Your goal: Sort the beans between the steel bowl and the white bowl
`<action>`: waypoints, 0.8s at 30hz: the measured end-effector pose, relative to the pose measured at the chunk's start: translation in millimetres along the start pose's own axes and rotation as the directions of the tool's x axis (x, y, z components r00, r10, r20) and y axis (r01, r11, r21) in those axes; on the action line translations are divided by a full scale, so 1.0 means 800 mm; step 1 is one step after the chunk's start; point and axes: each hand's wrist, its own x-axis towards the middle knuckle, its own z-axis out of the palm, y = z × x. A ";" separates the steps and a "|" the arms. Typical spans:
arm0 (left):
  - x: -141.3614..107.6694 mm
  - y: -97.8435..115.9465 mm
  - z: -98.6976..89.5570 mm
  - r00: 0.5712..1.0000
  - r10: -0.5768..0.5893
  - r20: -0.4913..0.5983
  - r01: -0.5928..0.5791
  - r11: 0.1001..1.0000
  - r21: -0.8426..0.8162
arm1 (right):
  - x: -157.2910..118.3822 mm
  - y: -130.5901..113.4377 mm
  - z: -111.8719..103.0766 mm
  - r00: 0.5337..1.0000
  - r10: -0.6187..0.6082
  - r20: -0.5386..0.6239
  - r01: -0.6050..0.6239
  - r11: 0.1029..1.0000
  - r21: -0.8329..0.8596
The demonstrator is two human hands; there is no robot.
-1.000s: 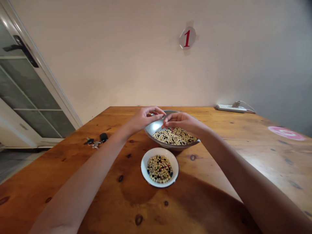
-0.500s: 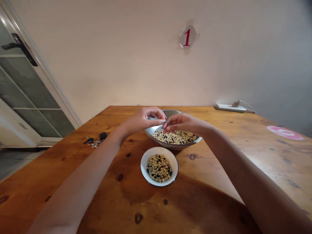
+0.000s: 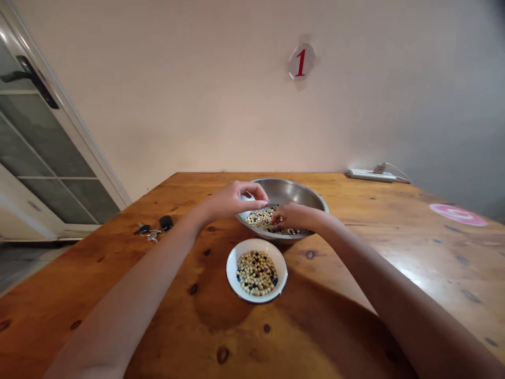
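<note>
A stainless steel bowl (image 3: 295, 192) stands on the wooden table, holding a layer of mixed pale and dark beads or beans (image 3: 266, 218). My right hand (image 3: 294, 217) reaches over the near rim, its fingertips down among them. My left hand (image 3: 236, 200) hangs over the bowl's left rim, fingers curled toward the thumb. Whether either hand holds a small piece is hidden. In front of the bowl, a white enamel dish with a dark rim (image 3: 232, 279) holds a similar mix (image 3: 256, 272), and neither hand touches it.
Keys with a black fob (image 3: 155, 227) lie on the wooden table (image 3: 355, 252) to the left. A white power strip (image 3: 371, 175) sits at the far right edge, and a pink round sticker (image 3: 457, 215) is on the right. A glass-panelled door (image 3: 51, 142) stands at the left.
My right hand has moved down and right from the left hand into the beans. More of the bowl's bare inner wall now shows. My left hand has shifted slightly lower.
</note>
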 end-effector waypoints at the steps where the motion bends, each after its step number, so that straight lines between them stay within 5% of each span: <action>1: 0.000 -0.001 0.001 1.000 -0.012 0.005 0.012 1.000 -0.002 | 0.001 0.001 0.001 1.000 -0.012 0.006 0.012 1.000 -0.001; 12: 0.012 -0.041 0.025 0.991 -0.109 -0.073 0.107 0.994 -0.036 | -0.007 -0.009 -0.013 0.970 -0.098 -0.224 0.133 0.980 0.147; 17: 0.016 -0.058 0.035 0.990 -0.112 -0.082 0.105 0.990 -0.091 | -0.009 -0.015 -0.024 0.917 -0.064 -0.395 0.263 0.840 0.474; 24: 0.019 -0.064 0.040 0.986 -0.108 -0.124 0.090 0.985 -0.145 | -0.011 -0.016 -0.026 0.936 -0.015 -0.352 0.275 0.656 0.703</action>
